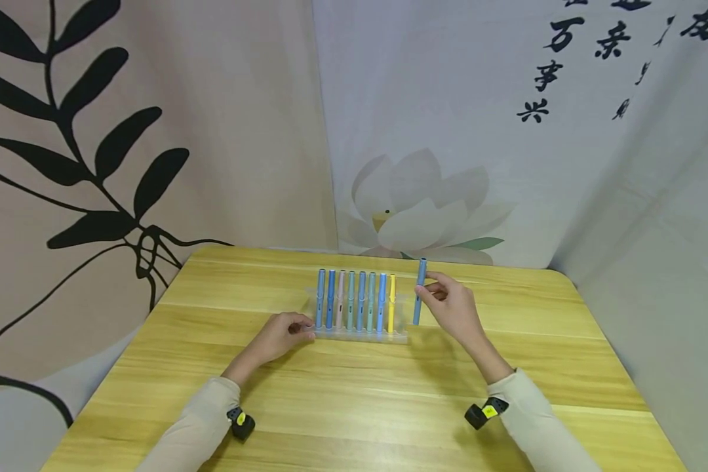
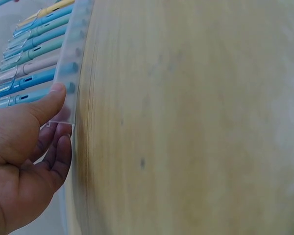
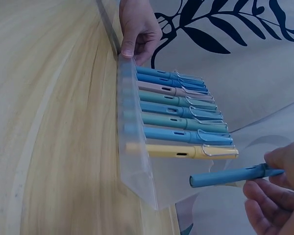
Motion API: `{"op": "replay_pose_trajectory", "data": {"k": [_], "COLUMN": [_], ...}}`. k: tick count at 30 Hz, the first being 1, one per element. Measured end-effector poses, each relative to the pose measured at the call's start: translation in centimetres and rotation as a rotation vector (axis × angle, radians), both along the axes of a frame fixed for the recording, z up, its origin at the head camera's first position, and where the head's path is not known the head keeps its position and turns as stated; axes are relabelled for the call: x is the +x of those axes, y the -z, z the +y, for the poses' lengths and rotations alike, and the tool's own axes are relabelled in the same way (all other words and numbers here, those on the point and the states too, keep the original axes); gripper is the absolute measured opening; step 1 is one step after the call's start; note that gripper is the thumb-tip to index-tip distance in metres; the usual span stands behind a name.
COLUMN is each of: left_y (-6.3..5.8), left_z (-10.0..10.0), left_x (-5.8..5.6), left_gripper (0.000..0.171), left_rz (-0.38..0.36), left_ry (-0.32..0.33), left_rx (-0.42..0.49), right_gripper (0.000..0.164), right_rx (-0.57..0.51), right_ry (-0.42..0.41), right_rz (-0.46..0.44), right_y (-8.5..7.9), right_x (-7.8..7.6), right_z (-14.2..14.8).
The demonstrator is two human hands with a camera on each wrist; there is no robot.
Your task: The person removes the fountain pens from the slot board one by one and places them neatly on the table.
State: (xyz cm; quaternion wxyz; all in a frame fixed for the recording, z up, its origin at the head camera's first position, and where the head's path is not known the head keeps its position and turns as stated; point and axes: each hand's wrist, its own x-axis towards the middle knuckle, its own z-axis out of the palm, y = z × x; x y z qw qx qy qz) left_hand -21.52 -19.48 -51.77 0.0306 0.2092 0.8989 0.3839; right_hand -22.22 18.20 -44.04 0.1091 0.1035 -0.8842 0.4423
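A clear plastic pen rack (image 1: 362, 336) stands on the table with several pens upright in a row. Most are blue or green, one is pinkish, and a yellow pen (image 1: 392, 305) is at the right end of the row. My left hand (image 1: 274, 341) grips the rack's left end, thumb (image 2: 53, 100) on the front and fingers curled by the edge. My right hand (image 1: 455, 313) pinches a grey-blue pen (image 3: 225, 176) by its upper part. That pen is held nearly upright, just right of the rack and apart from it.
The wooden table (image 1: 330, 406) spreads around the rack, its far edge near a cloth backdrop (image 1: 242, 131) printed with leaves, a lotus and dark characters. A camera (image 1: 242, 425) is strapped to the left wrist and another camera (image 1: 478, 415) to the right.
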Motion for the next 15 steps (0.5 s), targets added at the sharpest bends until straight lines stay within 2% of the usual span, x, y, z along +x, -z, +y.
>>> {"op": "replay_pose_trajectory", "data": {"k": [15], "left_y": [0.1], "left_z": [-0.2], "left_x": [-0.1], "left_gripper": [0.024], "left_rz": [-0.011], "left_ry": [-0.004], "left_rx": [0.001], "right_gripper": [0.049], "right_rx": [0.037], "right_ry": [0.061], "right_rz": [-0.029], "right_y": [0.9], "right_x": [0.4], "right_z": [2.4]}}
